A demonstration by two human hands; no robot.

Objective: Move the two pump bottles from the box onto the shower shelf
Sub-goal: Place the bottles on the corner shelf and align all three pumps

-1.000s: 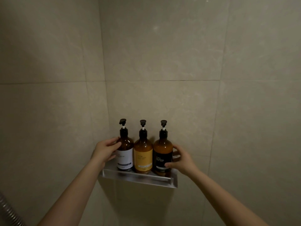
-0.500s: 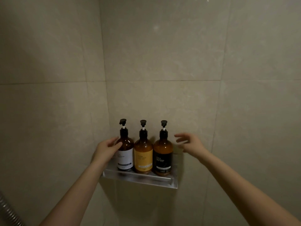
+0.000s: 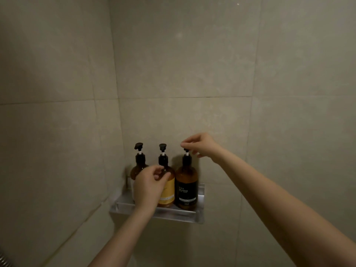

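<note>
Three amber pump bottles stand in a row on the metal shower shelf (image 3: 179, 215) in the tiled corner. My left hand (image 3: 149, 189) covers most of the left bottle (image 3: 139, 160). Its loosely curled fingertips touch the shoulder of the yellow-label middle bottle (image 3: 169, 191). My right hand (image 3: 202, 145) is raised over the black-label right bottle (image 3: 186, 182) and pinches its pump head between thumb and fingers, hiding most of the head. No box is in view.
Beige tiled walls meet in a corner just left of the shelf. A piece of metal shower hose (image 3: 2, 260) shows at the bottom left edge. Bare wall lies to the right of the shelf.
My left hand moved right, from the left bottle's side to the middle bottle's shoulder. My right hand let go of the right bottle's body, rose and closed on its pump head.
</note>
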